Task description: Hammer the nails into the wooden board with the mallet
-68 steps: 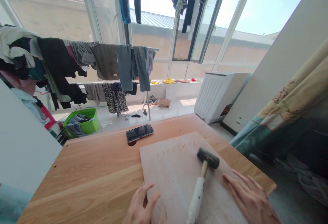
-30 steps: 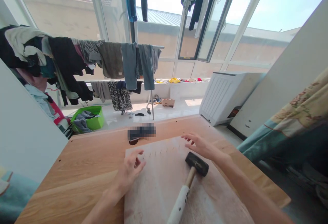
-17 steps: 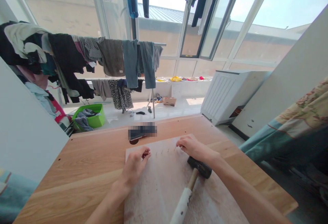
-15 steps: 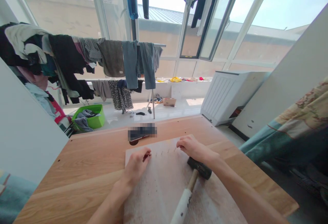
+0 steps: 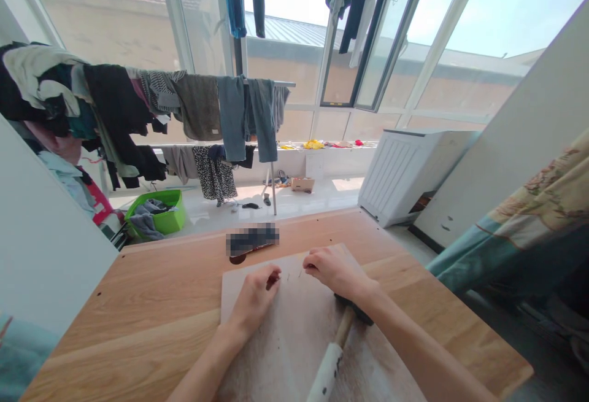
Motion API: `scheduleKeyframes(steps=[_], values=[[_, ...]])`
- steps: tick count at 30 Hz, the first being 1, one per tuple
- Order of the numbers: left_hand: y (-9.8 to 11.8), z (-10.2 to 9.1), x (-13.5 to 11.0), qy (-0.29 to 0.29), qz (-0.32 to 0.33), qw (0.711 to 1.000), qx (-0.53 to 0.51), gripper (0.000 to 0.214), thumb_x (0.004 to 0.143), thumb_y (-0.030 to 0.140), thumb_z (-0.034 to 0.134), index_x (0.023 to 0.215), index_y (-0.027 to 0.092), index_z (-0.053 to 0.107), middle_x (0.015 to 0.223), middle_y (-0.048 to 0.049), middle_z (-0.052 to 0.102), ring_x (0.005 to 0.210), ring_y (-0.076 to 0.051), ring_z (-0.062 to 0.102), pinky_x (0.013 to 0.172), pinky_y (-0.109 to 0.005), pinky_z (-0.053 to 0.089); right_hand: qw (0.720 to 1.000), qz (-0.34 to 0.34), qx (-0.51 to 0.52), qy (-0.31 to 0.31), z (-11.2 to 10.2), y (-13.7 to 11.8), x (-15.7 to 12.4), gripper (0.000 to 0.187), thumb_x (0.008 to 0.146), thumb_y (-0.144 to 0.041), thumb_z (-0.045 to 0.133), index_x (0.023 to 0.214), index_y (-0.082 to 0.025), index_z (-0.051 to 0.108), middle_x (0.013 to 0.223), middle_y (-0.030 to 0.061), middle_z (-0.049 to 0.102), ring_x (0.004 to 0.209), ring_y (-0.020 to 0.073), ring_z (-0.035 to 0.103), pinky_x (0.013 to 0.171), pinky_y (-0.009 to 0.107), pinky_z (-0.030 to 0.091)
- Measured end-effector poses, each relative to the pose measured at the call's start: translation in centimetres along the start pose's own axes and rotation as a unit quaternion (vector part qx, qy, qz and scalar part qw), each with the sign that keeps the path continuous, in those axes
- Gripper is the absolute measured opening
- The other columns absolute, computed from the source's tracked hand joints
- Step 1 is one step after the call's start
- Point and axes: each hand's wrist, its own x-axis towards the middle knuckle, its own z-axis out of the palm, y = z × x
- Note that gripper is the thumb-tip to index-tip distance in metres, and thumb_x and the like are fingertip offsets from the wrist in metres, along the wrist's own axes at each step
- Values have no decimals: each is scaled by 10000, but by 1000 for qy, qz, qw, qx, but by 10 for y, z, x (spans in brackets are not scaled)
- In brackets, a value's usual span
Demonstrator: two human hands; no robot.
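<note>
A pale wooden board [image 5: 276, 359] lies on the table, with thin nails [image 5: 300, 273] standing up in a row near its far edge. At the left end of that row is my left hand [image 5: 256, 296], its thumb and fingers pinched together. My right hand [image 5: 329, 270] is also closed, fingertips just to the right of the nails still in sight. Whatever is between the fingertips of either hand is too small or hidden to make out. Under my right wrist lies a hammer [image 5: 340, 331], its black head partly covered by my forearm and its white-wrapped handle pointing toward me.
Beyond the board, a dark blurred object [image 5: 252, 240] lies on the wooden table [image 5: 175, 279] beside a round hole. Past the table are a drying rack with clothes [image 5: 200, 104], a green tub [image 5: 165, 212] and a white appliance [image 5: 400, 172]. A curtain [image 5: 506, 224] hangs at the right.
My right hand has moved left along the nail row, and my left hand slightly right, so they are closer together. Fewer nails show between them. My right forearm covers more of the hammer head.
</note>
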Motion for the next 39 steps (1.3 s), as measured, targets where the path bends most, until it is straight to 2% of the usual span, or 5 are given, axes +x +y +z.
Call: scheduleKeyframes(steps=[7,18,24,31,39], values=[[4,6,4,18,-2,999,-42,141,864,213,582,945,192,695,893,-43,779,820,-209,729,813,-325,564,1000,-12,5,-5,-2,-21,4,132,999,-281,636,969,-182,718,1026,31,755,904,175,719,843,377,596],[10,15,10,-18,26,998,-52,146,873,207,621,982,175,713,869,-33,756,767,-177,691,759,-291,545,990,-50,122,45,3,-3,-23,172,947,-185,641,942,-212,811,905,38,811,837,174,735,764,223,511],[6,-16,-16,-55,68,996,19,422,850,276,748,1253,239,629,1120,-56,705,944,-206,685,872,-348,570,985,-56,156,44,7,-4,-21,232,1000,-284,583,1100,-227,785,1016,35,822,895,182,758,827,248,562],[4,-26,-63,-44,74,992,95,277,929,156,606,1176,271,650,1219,-64,671,1141,-228,659,1005,-387,557,994,-91,55,10,20,-17,24,236,985,-284,650,1196,-183,675,1281,85,684,1138,250,666,976,484,549],[-12,-46,-127,7,175,963,205,263,908,122,578,1130,248,640,1174,-78,714,1100,-219,699,924,-303,609,993,-99,45,-46,11,-19,24,211,968,-334,673,1106,-176,696,1157,64,718,1003,215,701,878,420,591]])
